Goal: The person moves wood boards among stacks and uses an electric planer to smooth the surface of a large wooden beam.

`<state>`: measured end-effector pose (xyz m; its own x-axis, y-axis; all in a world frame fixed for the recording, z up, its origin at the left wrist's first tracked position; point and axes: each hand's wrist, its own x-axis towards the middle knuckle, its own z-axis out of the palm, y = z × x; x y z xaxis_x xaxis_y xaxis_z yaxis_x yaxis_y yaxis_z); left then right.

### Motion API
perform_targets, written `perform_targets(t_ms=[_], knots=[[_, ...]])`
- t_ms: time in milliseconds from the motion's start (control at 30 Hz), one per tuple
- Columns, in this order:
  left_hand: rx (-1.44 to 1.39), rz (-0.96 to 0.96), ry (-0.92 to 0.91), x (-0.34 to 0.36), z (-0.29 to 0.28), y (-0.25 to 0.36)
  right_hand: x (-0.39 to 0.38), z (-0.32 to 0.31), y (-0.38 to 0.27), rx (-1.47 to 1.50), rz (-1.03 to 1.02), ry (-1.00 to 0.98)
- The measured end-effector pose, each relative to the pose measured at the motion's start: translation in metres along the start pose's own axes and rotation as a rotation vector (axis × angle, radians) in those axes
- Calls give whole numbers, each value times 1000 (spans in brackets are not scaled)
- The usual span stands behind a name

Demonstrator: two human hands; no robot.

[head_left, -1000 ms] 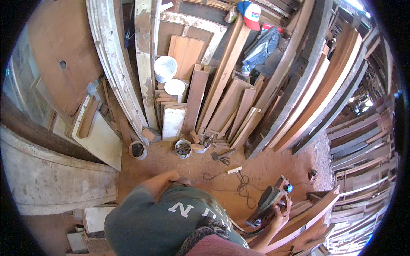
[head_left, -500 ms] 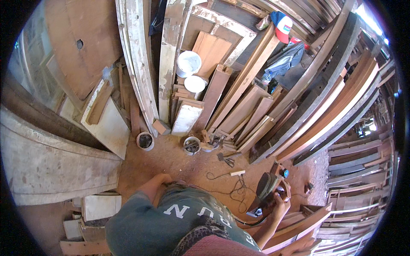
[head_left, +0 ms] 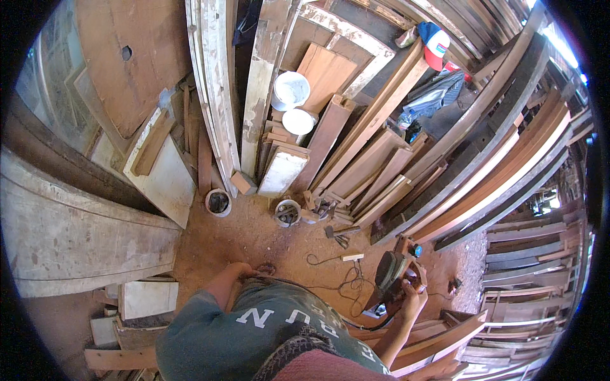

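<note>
Out to the right, my right hand (head_left: 416, 284) is closed round a brown rounded part of a dark corded power tool (head_left: 386, 270). The tool has a long dark body and a teal knob (head_left: 416, 250) at its far end. Whether the brown part is its handle or a separate piece, I cannot tell. A black cord (head_left: 375, 327) runs from the tool's near end toward my body. My left hand (head_left: 244, 269) is down by my left side, against my green clothing, with its fingers mostly hidden.
Planks (head_left: 330, 143) lean along the far wall. White buckets (head_left: 218, 203) with dark contents stand on the dirt floor (head_left: 248, 232). A pale block (head_left: 352, 257) lies beside tangled cord (head_left: 358, 282). Stacked timber (head_left: 438, 346) lies right of my arm; a large board (head_left: 82, 235) is at left.
The view has turned slightly. My right hand and the power tool have shifted a little left and farther away, with the grip kept. My left hand stays by my side.
</note>
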<state>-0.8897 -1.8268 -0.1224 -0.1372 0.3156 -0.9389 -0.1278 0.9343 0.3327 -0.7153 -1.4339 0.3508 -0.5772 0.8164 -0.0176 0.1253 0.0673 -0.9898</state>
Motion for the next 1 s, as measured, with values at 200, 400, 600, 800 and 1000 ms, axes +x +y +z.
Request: perform_targets(t_ms=[200,400,600,800,1000], knots=[[-58,37,-17,-7,-2,-1,-1,16,-9,91,101,5],[-114,18,-72,5,2,-12,8,18,1,-24,47,-24],[-168,1,-106,16,4,-23,10,22,2,14,89,-53],[-236,-28,-140,26,11,-35,17,25,0,-63,97,-89],[-157,-62,-148,23,15,-29,23,34,1,-34,86,-137]])
